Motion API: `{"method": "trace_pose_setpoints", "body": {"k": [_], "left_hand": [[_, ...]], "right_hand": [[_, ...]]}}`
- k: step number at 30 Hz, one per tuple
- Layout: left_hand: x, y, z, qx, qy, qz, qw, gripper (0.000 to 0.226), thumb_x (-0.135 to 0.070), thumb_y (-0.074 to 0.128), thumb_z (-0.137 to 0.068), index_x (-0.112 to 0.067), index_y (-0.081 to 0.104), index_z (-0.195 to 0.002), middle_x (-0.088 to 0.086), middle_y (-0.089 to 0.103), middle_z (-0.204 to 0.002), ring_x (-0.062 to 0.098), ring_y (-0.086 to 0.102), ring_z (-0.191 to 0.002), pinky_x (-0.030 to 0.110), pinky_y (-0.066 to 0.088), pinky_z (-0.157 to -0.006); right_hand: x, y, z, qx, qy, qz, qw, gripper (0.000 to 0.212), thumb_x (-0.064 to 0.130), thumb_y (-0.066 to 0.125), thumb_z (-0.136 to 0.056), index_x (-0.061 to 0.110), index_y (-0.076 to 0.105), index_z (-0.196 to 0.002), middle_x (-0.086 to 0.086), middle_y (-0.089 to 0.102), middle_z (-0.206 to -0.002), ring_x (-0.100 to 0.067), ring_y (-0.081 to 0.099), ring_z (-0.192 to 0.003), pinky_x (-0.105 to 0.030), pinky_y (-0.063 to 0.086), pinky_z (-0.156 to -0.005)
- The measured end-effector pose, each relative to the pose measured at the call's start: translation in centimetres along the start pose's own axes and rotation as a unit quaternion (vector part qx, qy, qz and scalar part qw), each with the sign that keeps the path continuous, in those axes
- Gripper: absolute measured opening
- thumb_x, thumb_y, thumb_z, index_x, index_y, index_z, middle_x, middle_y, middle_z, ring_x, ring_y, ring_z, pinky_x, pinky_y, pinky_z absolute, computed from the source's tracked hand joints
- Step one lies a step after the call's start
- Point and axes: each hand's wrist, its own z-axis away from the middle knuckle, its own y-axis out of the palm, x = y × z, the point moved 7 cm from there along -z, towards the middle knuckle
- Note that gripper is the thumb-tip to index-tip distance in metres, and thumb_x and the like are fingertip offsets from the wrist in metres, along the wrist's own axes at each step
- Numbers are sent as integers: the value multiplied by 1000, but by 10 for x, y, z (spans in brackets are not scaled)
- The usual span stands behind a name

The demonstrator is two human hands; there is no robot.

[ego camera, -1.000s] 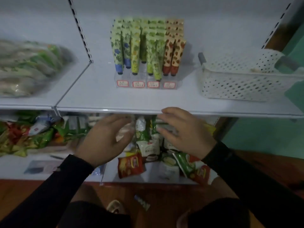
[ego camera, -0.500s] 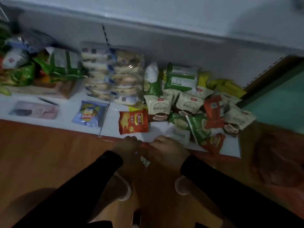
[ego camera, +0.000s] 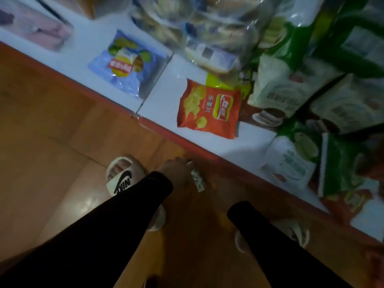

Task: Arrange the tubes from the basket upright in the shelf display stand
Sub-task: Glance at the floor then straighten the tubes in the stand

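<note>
Orange crisp packet (ego camera: 208, 109); pale blue crisp packet (ego camera: 127, 61); white patterned tube (ego camera: 197, 180); black sleeve (ego camera: 116, 217); brown floor (ego camera: 52, 142).

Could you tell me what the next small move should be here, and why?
Probably closing the left hand around the tube and lifting it. The tube lies flat on the wooden floor beside the fingers, below the bottom shelf, not in the stand. Whether the hand already grips it is too blurred to tell.
</note>
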Motion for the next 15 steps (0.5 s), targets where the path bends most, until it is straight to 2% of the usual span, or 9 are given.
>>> {"method": "trace_pose_setpoints", "body": {"k": [3,6,9,11,13,15], "left_hand": [[12,26,-26,-11,6,4,1000,64,-24,48,-98,-24,18,-156,8,20,-160,33,36,-136,44,39,-106],[19,48,-42,-26,0,16,1000,59,-23,42,-102,-29,18,-155,8,15,-160,35,32,-137,47,39,-105],[22,57,-52,-32,-1,9,999,46,-27,35,-105,-27,29,-151,10,24,-156,35,37,-133,46,39,-103],[25,57,-51,-13,12,8,1000,40,-29,40,-104,-25,40,-143,11,32,-151,36,41,-130,47,40,-103],[27,56,-39,36,22,-8,999,40,-29,46,-101,-23,43,-141,11,38,-145,34,44,-127,43,42,-100],[23,46,-20,86,37,-12,996,38,-30,48,-101,-17,47,-137,13,47,-135,31,51,-118,40,43,-93]], "right_hand": [[-17,47,-30,6,49,-44,998,39,46,51,-95,25,56,-127,-3,65,-121,-24,61,-108,-32,44,-89],[-31,78,-48,-5,108,-97,989,43,43,59,-91,18,53,-124,-8,65,-113,-30,63,-101,-37,49,-82],[-35,93,-60,-10,113,-125,986,29,42,65,-88,19,59,-105,-6,65,-99,-30,63,-92,-38,49,-75],[-37,98,-57,16,109,-186,976,19,39,64,-91,23,56,-96,1,62,-91,-24,62,-88,-34,46,-71],[-37,92,-42,44,95,-232,967,16,37,60,-94,27,51,-102,8,56,-89,-16,58,-82,-29,43,-65],[-33,70,-21,39,60,-258,964,18,37,59,-95,29,52,-109,10,59,-92,-11,57,-79,-26,44,-68]]}}
